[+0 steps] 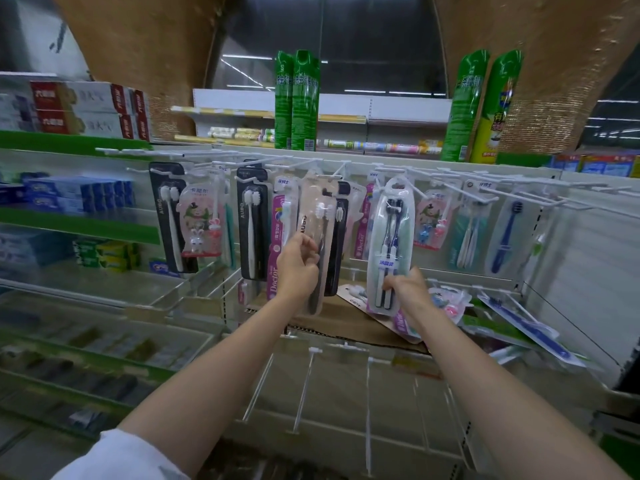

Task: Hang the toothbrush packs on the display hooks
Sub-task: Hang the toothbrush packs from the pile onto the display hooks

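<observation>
My left hand (298, 265) grips a clear toothbrush pack (317, 216) with a black and a white brush, held upright with its top near the white display hooks (332, 171). My right hand (405, 289) pinches the lower part of an oval pack (391, 237) holding two dark brushes, its top raised to a hook. Several other packs hang along the row, among them a black pack (252, 220) and a blue-brush pack (507, 233). Loose packs (446, 303) lie on a cardboard box (346, 323) below.
Bare white hooks (304, 386) stick out toward me on the lower row. Green spray cans (298, 98) stand on the top shelf. Toothpaste boxes (79, 195) fill the shelves at the left. More bare hooks (554, 192) reach out at the upper right.
</observation>
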Available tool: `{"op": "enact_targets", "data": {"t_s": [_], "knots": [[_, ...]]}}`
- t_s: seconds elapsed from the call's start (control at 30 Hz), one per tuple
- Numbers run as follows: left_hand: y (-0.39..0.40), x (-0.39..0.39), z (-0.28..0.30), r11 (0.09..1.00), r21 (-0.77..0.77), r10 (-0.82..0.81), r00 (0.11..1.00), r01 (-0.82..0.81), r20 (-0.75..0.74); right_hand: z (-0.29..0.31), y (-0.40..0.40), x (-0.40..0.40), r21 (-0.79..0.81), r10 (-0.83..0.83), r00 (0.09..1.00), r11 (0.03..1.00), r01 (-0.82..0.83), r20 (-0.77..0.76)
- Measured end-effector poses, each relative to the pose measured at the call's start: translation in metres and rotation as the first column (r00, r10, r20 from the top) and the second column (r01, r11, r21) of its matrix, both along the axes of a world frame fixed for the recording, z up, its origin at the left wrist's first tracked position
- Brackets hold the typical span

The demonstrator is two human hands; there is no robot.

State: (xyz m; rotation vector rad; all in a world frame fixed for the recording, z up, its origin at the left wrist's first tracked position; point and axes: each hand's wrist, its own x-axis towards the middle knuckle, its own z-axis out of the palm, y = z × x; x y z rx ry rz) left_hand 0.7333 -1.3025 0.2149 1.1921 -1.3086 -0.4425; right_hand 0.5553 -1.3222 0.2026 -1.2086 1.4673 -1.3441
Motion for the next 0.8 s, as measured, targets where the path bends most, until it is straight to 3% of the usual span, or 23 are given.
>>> {"op": "enact_targets", "data": {"t_s": [0.17, 0.33, 0.6, 0.8], "knots": [[-0.009, -0.003, 0.003, 0.996, 0.087, -0.029, 0.999, 0.025, 0.038, -0.001, 0.008, -0.004, -0.111, 0.089, 0.99, 0.991, -0.076, 0.108], [-0.019, -0.008, 0.011, 0.983, 0.176, -0.058, 0.995, 0.042, 0.086, -0.001, 0.007, -0.006, -0.176, 0.149, 0.988, 0.974, -0.141, 0.028], [-0.032, -0.016, 0.019, 0.948, 0.317, -0.065, 0.988, 0.017, 0.142, -0.005, 0.006, -0.002, -0.097, 0.139, 0.99, 0.985, -0.142, -0.037], [-0.027, -0.021, 0.013, 0.982, 0.186, -0.012, 0.982, -0.023, 0.187, -0.006, -0.003, 0.007, 0.033, 0.181, 0.973, 0.983, -0.178, -0.141]]}}
